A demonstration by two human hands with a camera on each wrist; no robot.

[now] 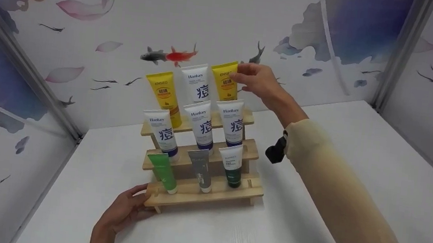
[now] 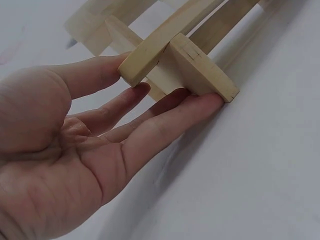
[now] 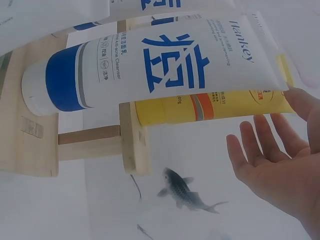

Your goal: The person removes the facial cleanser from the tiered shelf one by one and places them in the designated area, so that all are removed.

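Note:
A three-tier wooden rack (image 1: pixel 201 201) carries several squeeze tubes, all standing cap down. My left hand (image 1: pixel 122 209) holds the left end of its lowest shelf. The left wrist view shows that thumb on the shelf end (image 2: pixel 145 57) and fingers against the leg (image 2: pixel 202 70) below. Up at the top tier, my right hand (image 1: pixel 262 80) pinches the upper right edge of a yellow tube (image 1: pixel 224 86). In the right wrist view, a white Hankey tube (image 3: pixel 125 72) partly covers the yellow one, and the right hand's other fingers (image 3: pixel 252 145) spread beside it.
Another yellow tube (image 1: pixel 165 96) and a white tube (image 1: pixel 195 82) share the top tier. White tubes fill the middle tier; green (image 1: pixel 164 174), grey (image 1: pixel 201 171) and white-and-green (image 1: pixel 232 166) tubes stand lowest. A patterned panel (image 1: pixel 130 22) rises behind the white table (image 1: pixel 290 224).

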